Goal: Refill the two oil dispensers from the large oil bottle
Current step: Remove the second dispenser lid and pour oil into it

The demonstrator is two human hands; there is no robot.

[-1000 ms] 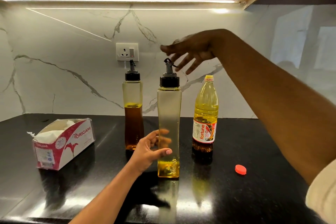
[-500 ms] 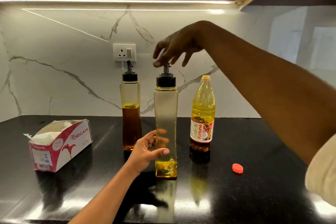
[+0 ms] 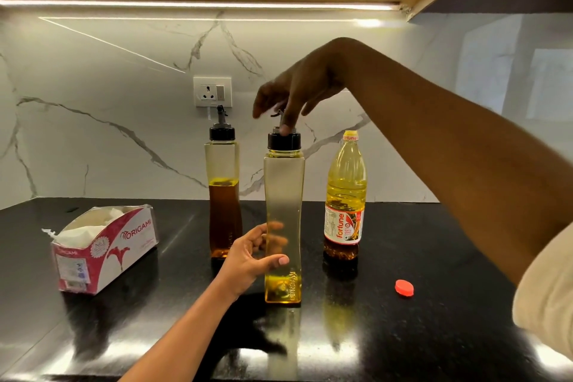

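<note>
The near dispenser [image 3: 283, 195], a tall square-sided column of clear plastic pinched in at the waist, stood on the glossy black tabletop [image 3: 434, 319] with only a shallow layer of yellow oil at its base. A round, ribbed black cap closed its top.

The left hand [image 3: 248, 260] gripped its waist. The thumb lay across the front face, and the fingers [image 3: 273, 226] curled round behind, showing blurred through the plastic.

The right hand [image 3: 297, 93] hung over the cap with its fingers [image 3: 284, 125] pointed down and loosely spread, one tip resting on the cap's top beside the thin spout. Motion blur made it impossible to tell whether any of them pinched the spout.

The far dispenser [image 3: 222, 195], of the same shape, stood behind and to the left, about half full of darker amber oil.

The large oil bottle [image 3: 344, 195], rounded and ridged with a red and white label, stood to the right of the near dispenser, well filled with pale oil. A small red cap [image 3: 404, 287] lay flat on the tabletop, apart from it.

At the left sat an open cardboard tissue box [image 3: 102, 245], with crumpled white paper inside. Veined white marble [image 3: 93, 133] backed the scene.
</note>
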